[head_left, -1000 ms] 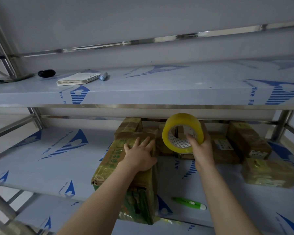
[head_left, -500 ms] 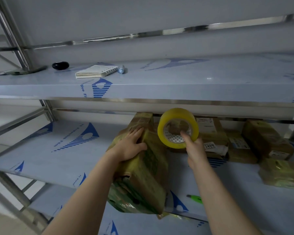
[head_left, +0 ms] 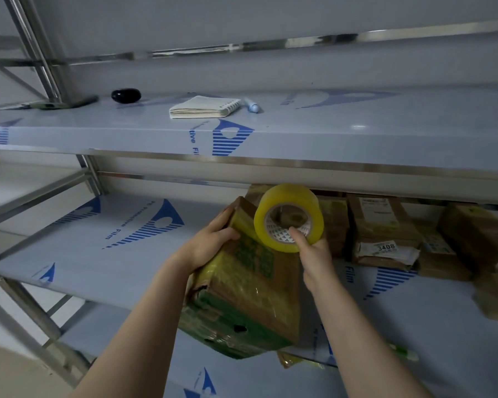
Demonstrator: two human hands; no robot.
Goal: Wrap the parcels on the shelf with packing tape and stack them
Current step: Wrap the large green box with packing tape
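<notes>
Steel shelf (head_left: 98,271), front edge: left hand (head_left: 213,242) grips taped green-brown cardboard parcel (head_left: 247,297); right hand (head_left: 314,254) pinches yellow tape roll (head_left: 288,196).
Probably heavy, film slick, corner torn; hold by box edges.

Both forearms reach forward and up, left hand (head_left: 213,242) curled over the parcel (head_left: 250,285) at its top edge, right hand (head_left: 314,254) just beside it, thumb hooked inside the tape roll (head_left: 293,195), fingers wrapped round its outside.

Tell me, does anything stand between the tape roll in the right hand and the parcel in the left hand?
Nothing visible does. The right hand holds the tape roll just over the tilted parcel, which the left hand grips at its upper edge. Whether roll and parcel touch is unclear.
</notes>
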